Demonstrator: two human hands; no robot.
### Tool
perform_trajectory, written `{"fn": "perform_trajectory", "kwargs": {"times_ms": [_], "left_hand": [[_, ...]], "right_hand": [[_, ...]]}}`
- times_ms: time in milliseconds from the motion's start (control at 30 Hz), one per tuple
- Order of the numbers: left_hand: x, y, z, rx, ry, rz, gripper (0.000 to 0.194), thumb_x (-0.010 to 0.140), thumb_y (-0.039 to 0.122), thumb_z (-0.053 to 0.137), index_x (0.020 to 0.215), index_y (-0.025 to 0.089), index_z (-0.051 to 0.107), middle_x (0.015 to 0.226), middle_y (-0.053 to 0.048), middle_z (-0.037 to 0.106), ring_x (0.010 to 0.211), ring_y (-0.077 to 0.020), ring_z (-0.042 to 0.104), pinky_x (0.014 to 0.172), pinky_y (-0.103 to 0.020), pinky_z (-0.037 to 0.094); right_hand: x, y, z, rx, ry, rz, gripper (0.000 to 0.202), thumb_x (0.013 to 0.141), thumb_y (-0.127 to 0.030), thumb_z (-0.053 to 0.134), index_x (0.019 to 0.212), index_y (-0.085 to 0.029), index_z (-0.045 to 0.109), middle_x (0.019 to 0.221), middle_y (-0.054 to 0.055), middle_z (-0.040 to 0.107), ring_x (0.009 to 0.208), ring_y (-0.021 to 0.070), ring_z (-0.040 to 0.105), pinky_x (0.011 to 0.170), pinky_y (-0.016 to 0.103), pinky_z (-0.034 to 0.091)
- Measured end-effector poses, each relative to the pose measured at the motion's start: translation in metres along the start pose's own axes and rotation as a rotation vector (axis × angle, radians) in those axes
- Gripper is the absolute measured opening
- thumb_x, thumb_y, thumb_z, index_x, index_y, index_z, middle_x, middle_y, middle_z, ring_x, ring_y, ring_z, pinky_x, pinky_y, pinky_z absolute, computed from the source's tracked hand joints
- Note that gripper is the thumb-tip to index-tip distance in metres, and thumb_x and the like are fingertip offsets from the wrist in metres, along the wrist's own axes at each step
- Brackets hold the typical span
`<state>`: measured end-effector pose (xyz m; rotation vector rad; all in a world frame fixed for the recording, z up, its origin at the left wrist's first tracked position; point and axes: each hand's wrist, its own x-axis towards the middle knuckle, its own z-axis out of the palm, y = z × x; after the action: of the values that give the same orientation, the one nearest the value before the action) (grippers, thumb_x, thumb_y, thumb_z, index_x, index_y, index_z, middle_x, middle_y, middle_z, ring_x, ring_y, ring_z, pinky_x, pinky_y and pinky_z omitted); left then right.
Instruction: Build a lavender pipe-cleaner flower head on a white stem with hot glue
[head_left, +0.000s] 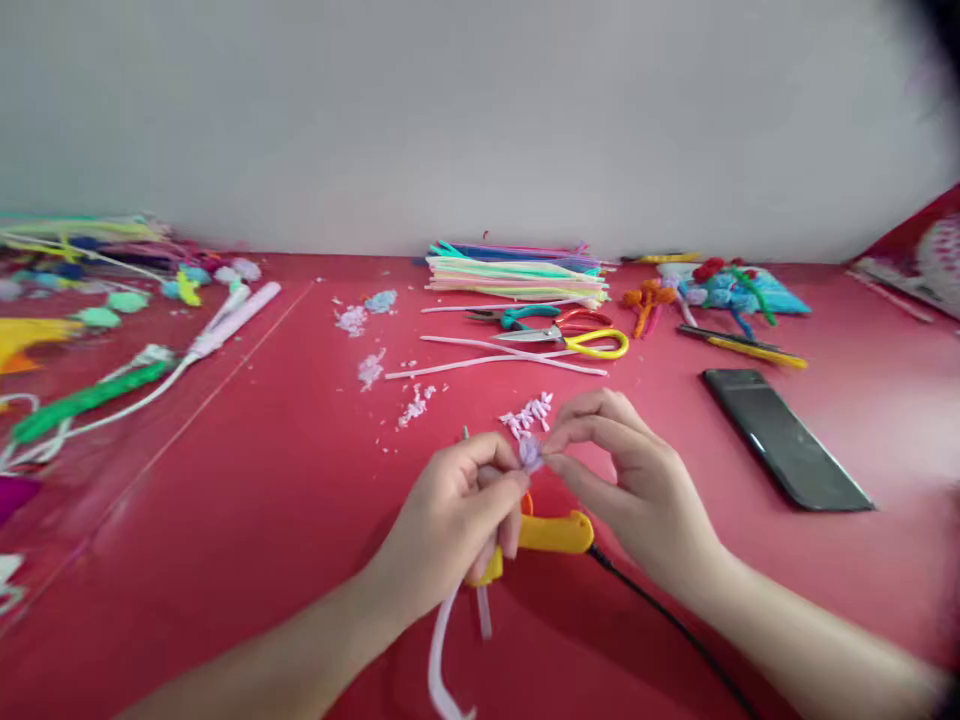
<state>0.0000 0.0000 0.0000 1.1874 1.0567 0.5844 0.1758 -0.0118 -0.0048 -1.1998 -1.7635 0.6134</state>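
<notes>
My left hand (469, 500) is closed, its thumb and fingers pinching a small fuzzy lilac piece (530, 453) from the left. From the right, my right hand (622, 465) pinches the same piece between thumb and fingertips. A pale lilac pipe cleaner (439, 650) hangs down below my left hand. Partly hidden behind and under that hand lies a yellow glue gun (556, 533) with a black cord; a translucent stick (484, 612) extends below it. Just beyond the fingertips is a small heap of pale pink cut pieces (534, 412).
Bundled pipe cleaners (517, 275) lie by the wall, with yellow-handled scissors (596, 344) and loose stems nearer. A black phone (784, 438), a yellow cutter (750, 346) and fuzzy ornaments (720, 290) are at right. Craft pieces and a green wrapped stem (90, 402) occupy the left.
</notes>
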Motion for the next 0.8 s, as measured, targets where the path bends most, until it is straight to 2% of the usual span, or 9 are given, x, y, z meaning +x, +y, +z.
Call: {"fn": "perform_trajectory", "kwargs": {"times_ms": [233,400,600,800], "left_hand": [[-0.0012,0.001,0.001,0.013,0.035,0.013,0.018,0.088,0.025,0.048,0.071,0.02,0.046,0.045,0.009,0.053,0.027,-0.0022,0.033,0.031,-0.013,0.025],[-0.0003,0.002,-0.0004,-0.002,0.024,-0.021,0.017,0.087,0.026,0.049,0.072,0.02,0.045,0.043,0.008,0.054,0.026,-0.0025,0.031,0.03,-0.014,0.024],[-0.0014,0.0019,0.0006,0.023,0.033,-0.003,0.018,0.087,0.023,0.047,0.07,0.02,0.044,0.045,0.008,0.053,0.027,-0.0029,0.033,0.031,-0.014,0.026],[-0.0009,0.0012,0.0013,0.033,0.048,0.002,0.016,0.086,0.025,0.048,0.072,0.021,0.045,0.045,0.008,0.053,0.027,-0.0036,0.034,0.03,-0.015,0.025]], "right_hand": [[0.0023,-0.0027,-0.0024,-0.176,0.019,-0.178,0.013,0.082,-0.008,0.058,0.083,-0.02,0.061,0.092,0.005,0.057,0.092,0.018,0.051,0.081,0.032,0.042],[0.0023,-0.0029,-0.0009,-0.172,0.028,-0.139,0.007,0.081,-0.018,0.065,0.083,-0.021,0.06,0.089,0.005,0.058,0.091,0.0202,0.053,0.079,0.034,0.044],[0.0025,-0.0056,-0.0015,-0.173,0.032,-0.118,0.01,0.081,-0.011,0.06,0.078,-0.02,0.059,0.086,0.004,0.058,0.085,0.0182,0.054,0.076,0.033,0.044],[0.0022,-0.0069,-0.0022,-0.178,0.022,-0.092,0.006,0.082,-0.02,0.064,0.079,-0.021,0.059,0.084,0.003,0.058,0.083,0.0186,0.054,0.076,0.035,0.043]]}}
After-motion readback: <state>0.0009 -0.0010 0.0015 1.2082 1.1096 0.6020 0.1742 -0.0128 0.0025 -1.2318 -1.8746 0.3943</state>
